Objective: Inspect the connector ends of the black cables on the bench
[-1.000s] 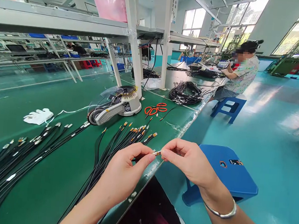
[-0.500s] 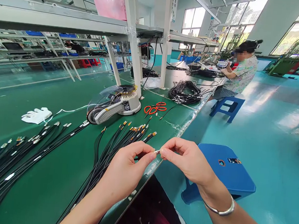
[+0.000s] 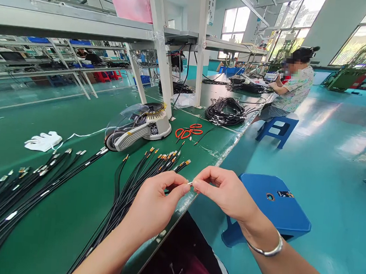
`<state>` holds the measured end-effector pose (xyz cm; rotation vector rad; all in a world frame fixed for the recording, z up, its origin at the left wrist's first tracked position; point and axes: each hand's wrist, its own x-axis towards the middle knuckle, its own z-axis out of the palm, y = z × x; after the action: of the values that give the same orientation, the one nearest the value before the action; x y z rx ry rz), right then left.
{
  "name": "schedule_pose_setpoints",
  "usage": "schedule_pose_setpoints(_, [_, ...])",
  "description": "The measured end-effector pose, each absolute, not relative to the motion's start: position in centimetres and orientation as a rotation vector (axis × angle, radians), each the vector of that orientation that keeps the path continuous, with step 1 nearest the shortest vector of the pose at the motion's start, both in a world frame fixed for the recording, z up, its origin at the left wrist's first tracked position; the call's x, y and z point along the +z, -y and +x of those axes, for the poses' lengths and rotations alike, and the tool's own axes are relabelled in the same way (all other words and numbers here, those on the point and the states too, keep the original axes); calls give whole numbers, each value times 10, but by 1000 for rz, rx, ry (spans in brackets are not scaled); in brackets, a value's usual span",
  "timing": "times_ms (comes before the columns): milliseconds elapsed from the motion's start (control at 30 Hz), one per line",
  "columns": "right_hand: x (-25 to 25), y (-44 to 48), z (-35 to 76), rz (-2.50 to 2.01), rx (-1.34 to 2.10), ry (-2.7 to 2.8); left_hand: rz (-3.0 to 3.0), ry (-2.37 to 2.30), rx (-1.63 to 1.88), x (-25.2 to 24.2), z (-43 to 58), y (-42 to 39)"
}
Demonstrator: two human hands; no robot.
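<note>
My left hand (image 3: 155, 202) and my right hand (image 3: 224, 191) meet over the front edge of the green bench (image 3: 59, 211). Both pinch the end of one black cable, whose small metal tip (image 3: 190, 183) shows between the fingertips. The cable runs back under my left hand into a bundle of black cables with yellow-taped ends (image 3: 155, 164) lying on the bench just behind my hands. A silver bangle (image 3: 265, 250) is on my right wrist.
A second bundle of black cables (image 3: 24, 183) lies at the left. Behind stand a tape dispenser (image 3: 139, 127), orange scissors (image 3: 188, 131), a white glove (image 3: 42, 140) and coiled cables (image 3: 225, 111). A blue stool (image 3: 274, 203) is beside me. Another person (image 3: 290, 88) sits further along.
The metal tip between my fingertips shows less than before: my two hands have closed together on it. The view has shifted slightly.
</note>
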<state>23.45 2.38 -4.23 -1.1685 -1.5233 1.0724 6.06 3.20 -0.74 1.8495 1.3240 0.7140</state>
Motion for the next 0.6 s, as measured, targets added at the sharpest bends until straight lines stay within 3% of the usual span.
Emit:
schedule_pose_setpoints(200, [-46, -31, 236, -1137, 1070, 1510, 1837, -1347, 721, -9, 64, -38])
schedule_pose_setpoints(400, [-45, -53, 243, -1026, 1321, 1425, 1778, -1222, 652, -8, 58, -58])
schedule_pose_setpoints(600, [-49, -58, 247, -991, 1201, 1393, 1647, -1106, 683, -13, 54, -71])
